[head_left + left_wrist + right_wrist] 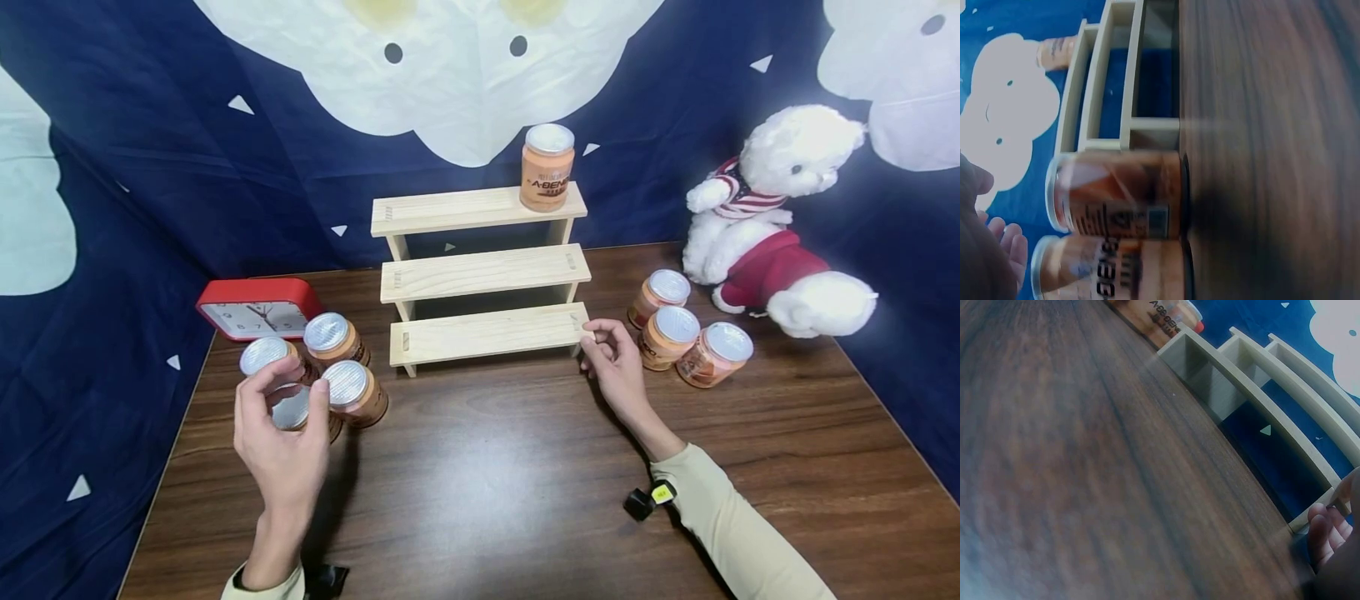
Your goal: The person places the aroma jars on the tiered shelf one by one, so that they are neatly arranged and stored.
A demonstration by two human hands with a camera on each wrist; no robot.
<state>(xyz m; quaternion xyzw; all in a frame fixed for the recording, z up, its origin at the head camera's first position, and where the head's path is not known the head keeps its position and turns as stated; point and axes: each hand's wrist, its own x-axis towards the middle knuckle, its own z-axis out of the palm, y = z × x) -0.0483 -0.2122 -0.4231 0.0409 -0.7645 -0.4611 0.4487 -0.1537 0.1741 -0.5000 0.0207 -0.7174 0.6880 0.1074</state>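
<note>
A three-tier wooden shelf (487, 335) stands at the back of the table. At the right end of its lowest tier, my right hand (618, 371) grips the corner with thumb and fingers; in the right wrist view, curled fingers (1329, 534) lie against that end. My left hand (285, 450) hovers over a group of orange cans with silver lids (363, 403), thumb and index finger spread apart and nothing between them. It partly hides the cans behind it. In the left wrist view, two cans (1122, 194) stand side by side, apart from the hand.
One more can (547, 171) stands on the top tier's right end. Three cans (663, 350) are grouped right of the shelf, before white plush toys (780, 258). A red clock (258, 292) sits behind the left cans. Blue patterned cloth (300, 183) hangs around the table.
</note>
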